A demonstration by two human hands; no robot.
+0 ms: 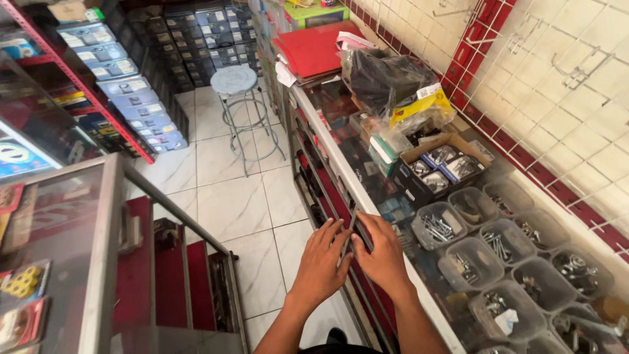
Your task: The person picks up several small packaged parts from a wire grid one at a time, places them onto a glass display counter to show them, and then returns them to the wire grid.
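My left hand (pixel 322 259) and my right hand (pixel 383 252) meet at the front edge of a glass display counter (pixel 341 164). Both lie flat with fingers spread against a sliding glass panel (pixel 352 223) on the counter's front. The hands touch each other at the thumbs. Neither one holds a loose object. Red shelves with small goods show behind the glass below the hands.
Several clear plastic tubs of screws and bolts (pixel 498 246) sit on the countertop, beside a cardboard box (pixel 436 167) and bagged goods (pixel 386 82). A round metal stool (pixel 236 85) stands on the tiled floor. A second glass case (pixel 98 249) is at left.
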